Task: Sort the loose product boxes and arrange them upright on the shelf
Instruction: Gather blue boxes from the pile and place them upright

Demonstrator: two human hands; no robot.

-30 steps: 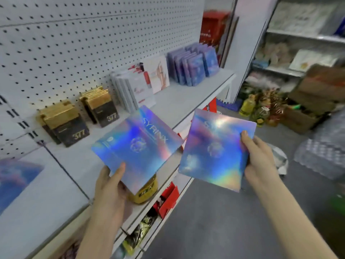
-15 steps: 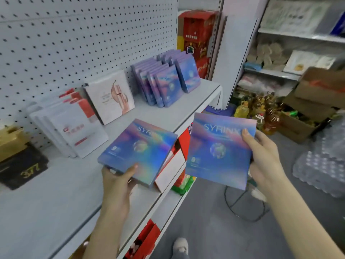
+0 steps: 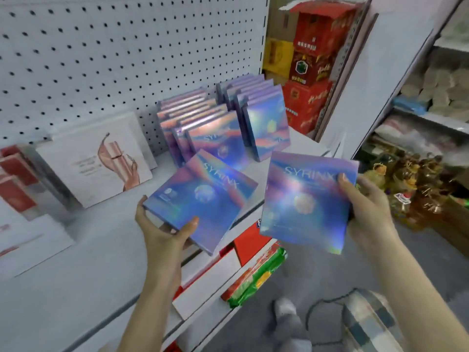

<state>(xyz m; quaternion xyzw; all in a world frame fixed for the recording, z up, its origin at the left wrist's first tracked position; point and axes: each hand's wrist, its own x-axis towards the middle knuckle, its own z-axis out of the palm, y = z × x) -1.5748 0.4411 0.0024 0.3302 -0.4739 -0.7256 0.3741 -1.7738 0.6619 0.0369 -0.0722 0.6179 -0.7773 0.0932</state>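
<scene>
My left hand (image 3: 162,229) grips the lower corner of a flat holographic blue box (image 3: 203,196) marked SYRINX, tilted over the front of the white shelf (image 3: 76,275). A second, matching box (image 3: 304,199) is held at its right edge by my right hand (image 3: 365,212), out beyond the shelf edge above the floor. Two rows of the same holographic boxes (image 3: 215,128) stand upright at the back of the shelf against the pegboard, just beyond the box in my left hand.
White boxes with a pink ribbon picture (image 3: 96,161) and red-and-white boxes (image 3: 17,184) stand left of the holographic rows. Red cartons (image 3: 312,67) are stacked past the shelf's right end. Lower shelves hold red and green packs (image 3: 253,275). A cable lies on the floor (image 3: 319,311).
The view has shifted right along the shelf, and the upright holographic rows are much closer. Both boxes stay in my hands; the gold and black boxes have left the view.
</scene>
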